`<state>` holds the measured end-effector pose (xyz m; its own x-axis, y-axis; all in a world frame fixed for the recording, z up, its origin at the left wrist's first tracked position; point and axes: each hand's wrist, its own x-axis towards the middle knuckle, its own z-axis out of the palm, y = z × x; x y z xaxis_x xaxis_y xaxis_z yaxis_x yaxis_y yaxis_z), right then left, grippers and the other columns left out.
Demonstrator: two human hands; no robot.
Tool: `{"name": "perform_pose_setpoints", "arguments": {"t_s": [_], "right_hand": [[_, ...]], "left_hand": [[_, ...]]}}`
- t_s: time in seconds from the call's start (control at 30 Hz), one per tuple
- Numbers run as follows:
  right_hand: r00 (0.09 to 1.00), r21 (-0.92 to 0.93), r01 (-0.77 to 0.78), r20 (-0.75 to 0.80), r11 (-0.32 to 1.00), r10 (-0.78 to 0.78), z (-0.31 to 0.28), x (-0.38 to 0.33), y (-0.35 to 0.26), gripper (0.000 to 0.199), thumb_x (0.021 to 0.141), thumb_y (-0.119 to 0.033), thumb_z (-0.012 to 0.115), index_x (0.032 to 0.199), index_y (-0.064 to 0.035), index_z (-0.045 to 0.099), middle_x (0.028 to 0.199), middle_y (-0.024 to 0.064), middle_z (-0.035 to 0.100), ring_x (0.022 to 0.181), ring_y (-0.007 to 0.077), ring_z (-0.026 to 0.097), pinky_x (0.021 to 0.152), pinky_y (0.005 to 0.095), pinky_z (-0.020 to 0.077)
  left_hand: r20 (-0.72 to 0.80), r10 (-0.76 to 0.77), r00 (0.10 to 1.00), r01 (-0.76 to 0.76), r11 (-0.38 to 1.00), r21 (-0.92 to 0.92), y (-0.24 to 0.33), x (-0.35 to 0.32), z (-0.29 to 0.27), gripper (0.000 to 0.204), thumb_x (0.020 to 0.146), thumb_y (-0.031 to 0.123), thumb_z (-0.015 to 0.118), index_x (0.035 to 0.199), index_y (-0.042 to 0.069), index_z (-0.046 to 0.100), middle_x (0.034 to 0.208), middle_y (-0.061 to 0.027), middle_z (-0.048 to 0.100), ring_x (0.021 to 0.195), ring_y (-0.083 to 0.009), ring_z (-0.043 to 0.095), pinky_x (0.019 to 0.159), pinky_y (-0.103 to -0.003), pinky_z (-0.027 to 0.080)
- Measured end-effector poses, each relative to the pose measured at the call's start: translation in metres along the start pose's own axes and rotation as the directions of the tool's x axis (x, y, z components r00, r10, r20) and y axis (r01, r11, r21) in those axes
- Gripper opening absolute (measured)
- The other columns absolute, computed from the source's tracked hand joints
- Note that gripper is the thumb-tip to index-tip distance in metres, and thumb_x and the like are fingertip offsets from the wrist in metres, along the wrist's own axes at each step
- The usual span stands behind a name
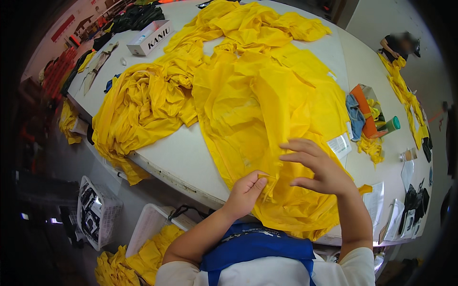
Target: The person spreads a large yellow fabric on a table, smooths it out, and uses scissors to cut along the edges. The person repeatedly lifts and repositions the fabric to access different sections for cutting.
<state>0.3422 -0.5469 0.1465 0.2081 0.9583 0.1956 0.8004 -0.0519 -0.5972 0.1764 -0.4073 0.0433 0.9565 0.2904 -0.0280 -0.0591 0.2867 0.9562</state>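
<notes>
A large yellow garment point(238, 109) of thin, shiny fabric lies spread over the table in front of me, its near end reaching the table's front edge. My left hand point(244, 194) is closed in a pinch on the garment's edge, close to a seam, and a thin pale line, perhaps a thread, runs from the fingertips. To the right, my right hand point(315, 168) hovers over the fabric with its fingers spread and nothing in them. Whether its fingertips touch the cloth, I cannot tell.
Crumpled yellow fabric point(143, 102) is heaped at left. Beyond stands a white box point(150, 38). An orange box point(371, 125), green-lidded container point(393, 124) and papers point(377, 202) lie right. Baskets point(102, 214) stand below the table. Another person point(394, 46) handles yellow fabric at far right.
</notes>
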Motion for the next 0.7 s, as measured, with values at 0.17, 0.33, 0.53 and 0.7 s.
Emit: {"name": "perform_pose_setpoints", "arguments": {"t_s": [0.17,0.33,0.53,0.7], "right_hand": [[0.965,0.274,0.062,0.229,0.960,-0.128,0.028,0.034,0.036,0.027,0.081,-0.016,0.069,0.107,-0.0094,0.063,0.088,0.0059,0.065,0.083,0.0260,0.061,0.109,0.0462,0.0290],[0.947,0.451,-0.135,0.320,0.883,-0.019,0.055,0.055,0.039,0.014,0.080,-0.009,0.069,0.093,-0.0062,0.063,0.084,0.0048,0.063,0.083,0.0207,0.061,0.108,0.0432,0.0292],[0.922,0.523,-0.315,0.366,0.792,0.125,0.083,0.066,0.065,0.014,0.085,-0.011,0.064,0.097,-0.0046,0.060,0.082,0.0061,0.063,0.079,0.0195,0.061,0.082,0.0313,0.0442],[0.907,0.164,-0.207,0.401,0.965,0.127,0.153,0.100,0.082,0.017,0.086,-0.017,0.059,0.098,-0.0039,0.059,0.104,0.0147,0.063,0.087,0.0315,0.061,0.076,0.0381,0.0487]], "left_hand": [[-0.117,0.008,0.993,-0.029,0.984,-0.178,-0.006,0.004,-0.012,0.013,0.097,0.005,0.045,0.109,0.006,0.042,0.094,-0.0034,0.058,0.082,-0.0077,0.055,0.072,-0.021,0.045],[-0.119,-0.180,0.976,0.134,0.937,-0.322,-0.035,0.013,-0.023,0.018,0.095,0.004,0.049,0.105,0.008,0.034,0.078,-0.0007,0.051,0.068,-0.0036,0.047,0.059,-0.018,0.038],[-0.445,-0.067,0.893,0.218,0.929,0.298,-0.084,0.058,-0.110,0.040,0.085,0.006,0.063,0.119,0.004,0.041,0.102,-0.0092,0.054,0.091,-0.0177,0.055,0.081,-0.029,0.045],[-0.730,0.249,0.637,0.279,0.808,0.519,-0.155,0.138,-0.231,0.046,0.084,0.006,0.057,0.127,-0.002,0.042,0.113,-0.0186,0.055,0.099,-0.0311,0.056,0.090,-0.038,0.044]]}}
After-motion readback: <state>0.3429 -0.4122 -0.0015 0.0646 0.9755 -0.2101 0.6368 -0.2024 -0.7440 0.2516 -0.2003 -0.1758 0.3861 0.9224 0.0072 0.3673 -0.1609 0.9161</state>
